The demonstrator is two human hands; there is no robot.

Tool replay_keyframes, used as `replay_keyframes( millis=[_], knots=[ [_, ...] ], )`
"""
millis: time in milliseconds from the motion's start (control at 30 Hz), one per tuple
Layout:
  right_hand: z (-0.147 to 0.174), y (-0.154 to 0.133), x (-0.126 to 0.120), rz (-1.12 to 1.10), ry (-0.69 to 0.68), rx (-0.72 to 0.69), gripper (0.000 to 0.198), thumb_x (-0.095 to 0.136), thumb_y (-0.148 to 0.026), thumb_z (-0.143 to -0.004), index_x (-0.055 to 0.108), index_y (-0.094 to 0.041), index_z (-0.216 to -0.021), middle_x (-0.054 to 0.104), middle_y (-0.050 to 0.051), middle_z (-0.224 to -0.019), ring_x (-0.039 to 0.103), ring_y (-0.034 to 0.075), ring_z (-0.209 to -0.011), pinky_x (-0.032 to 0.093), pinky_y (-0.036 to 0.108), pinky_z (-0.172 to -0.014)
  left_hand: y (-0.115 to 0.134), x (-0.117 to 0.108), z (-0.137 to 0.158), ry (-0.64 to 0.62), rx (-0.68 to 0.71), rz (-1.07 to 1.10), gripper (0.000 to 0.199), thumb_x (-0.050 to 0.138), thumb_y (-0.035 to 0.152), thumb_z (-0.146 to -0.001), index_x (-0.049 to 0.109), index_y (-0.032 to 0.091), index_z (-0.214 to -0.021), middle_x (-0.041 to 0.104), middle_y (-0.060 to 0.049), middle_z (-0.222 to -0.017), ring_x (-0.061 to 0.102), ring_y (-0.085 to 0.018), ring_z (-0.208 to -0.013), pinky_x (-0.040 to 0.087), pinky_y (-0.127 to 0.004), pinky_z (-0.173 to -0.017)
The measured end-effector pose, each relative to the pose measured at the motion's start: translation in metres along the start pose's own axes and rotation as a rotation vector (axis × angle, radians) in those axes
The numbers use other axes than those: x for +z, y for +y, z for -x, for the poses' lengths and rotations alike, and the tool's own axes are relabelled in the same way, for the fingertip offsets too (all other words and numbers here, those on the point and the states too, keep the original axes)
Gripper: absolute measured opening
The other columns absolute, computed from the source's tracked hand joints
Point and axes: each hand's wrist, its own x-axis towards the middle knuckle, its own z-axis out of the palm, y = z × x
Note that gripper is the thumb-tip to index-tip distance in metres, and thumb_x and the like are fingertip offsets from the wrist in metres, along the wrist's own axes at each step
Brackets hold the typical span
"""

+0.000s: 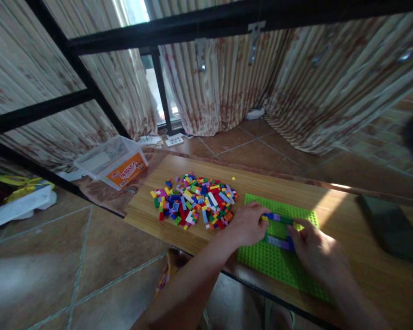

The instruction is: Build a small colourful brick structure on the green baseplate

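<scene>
A bright green studded baseplate (pixel 265 263) lies on the wooden board. On it, rows of purple, blue, green and grey toy building bricks (pixel 278 242) make a small frame-like outline. My left hand (pixel 249 224) is closed at the outline's left end, fingers curled against the bricks, with a yellow one showing at its fingertips. At the right end my right hand (pixel 316 247) grips the bricks between thumb and fingers, beside a dark blue one. The fingers hide parts of both ends. Left of the plate spreads a pile of loose mixed bricks (pixel 196 201).
A clear plastic tub (pixel 112 160) with an orange label stands beyond the board's left end. A dark flat object (pixel 392 229) rests at the right. Black metal bars (pixel 206 32) cross overhead, before striped curtains (pixel 220 87). One yellow brick (pixel 233 178) lies apart behind the pile.
</scene>
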Motion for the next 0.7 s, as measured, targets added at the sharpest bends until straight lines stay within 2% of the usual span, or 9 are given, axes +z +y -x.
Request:
replay_keyframes(
  millis=[167,400,700],
  knots=[
    [-0.001,0.0049,0.0018,-0.003,-0.015,0.003,0.035,0.043,-0.046,-0.091,0.062,-0.019,-0.103,0.066,0.004,-0.064,0.056,0.02,-0.05,0.031,0.029,-0.047,-0.0021,0.0033,-0.001,0.022,0.003,-0.013,0.033,0.05,0.027,-0.088,0.065,0.012,-0.113,0.066,-0.011,-0.112,0.06,-0.022,-0.108,0.047,-0.036,-0.1],
    [-0.0007,0.0047,0.0023,-0.028,-0.004,-0.043,0.039,0.041,-0.049,-0.09,0.061,-0.018,-0.104,0.065,0.006,-0.063,0.058,0.023,-0.053,0.035,0.031,-0.05,-0.0002,0.0028,-0.0011,0.011,-0.013,-0.033,0.033,0.053,0.029,-0.086,0.065,0.013,-0.112,0.066,-0.011,-0.113,0.06,-0.023,-0.109,0.048,-0.038,-0.099],
    [-0.0027,-0.0021,-0.0023,-0.009,-0.043,0.021,0.036,0.042,-0.047,-0.089,0.061,-0.02,-0.103,0.065,0.005,-0.063,0.059,0.022,-0.052,0.036,0.031,-0.049,0.0028,0.0031,-0.0006,0.006,-0.017,-0.095,0.034,0.053,0.03,-0.086,0.063,0.015,-0.114,0.064,-0.011,-0.114,0.059,-0.024,-0.109,0.048,-0.039,-0.1]
  ],
)
